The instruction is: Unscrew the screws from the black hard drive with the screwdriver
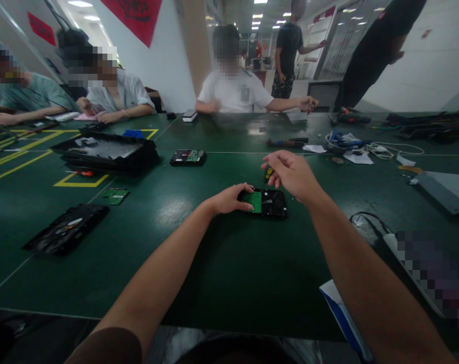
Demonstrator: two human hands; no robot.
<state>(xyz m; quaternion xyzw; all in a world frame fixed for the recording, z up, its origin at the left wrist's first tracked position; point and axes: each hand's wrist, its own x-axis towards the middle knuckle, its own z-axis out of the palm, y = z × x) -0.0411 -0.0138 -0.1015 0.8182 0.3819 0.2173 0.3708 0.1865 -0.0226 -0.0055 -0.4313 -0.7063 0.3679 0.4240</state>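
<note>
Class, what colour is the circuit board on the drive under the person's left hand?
Green, on the black drive; head view shows it.

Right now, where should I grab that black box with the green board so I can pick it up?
Probably by its two short ends, coming down from above. The hard drive lies flat on the green table, so nothing fits under it. The left hand already rests on its left end; the right hand hovers above the right end, not touching. Keep fingers off the green circuit board.

black hard drive lies flat, green circuit board up, on the table.
</note>
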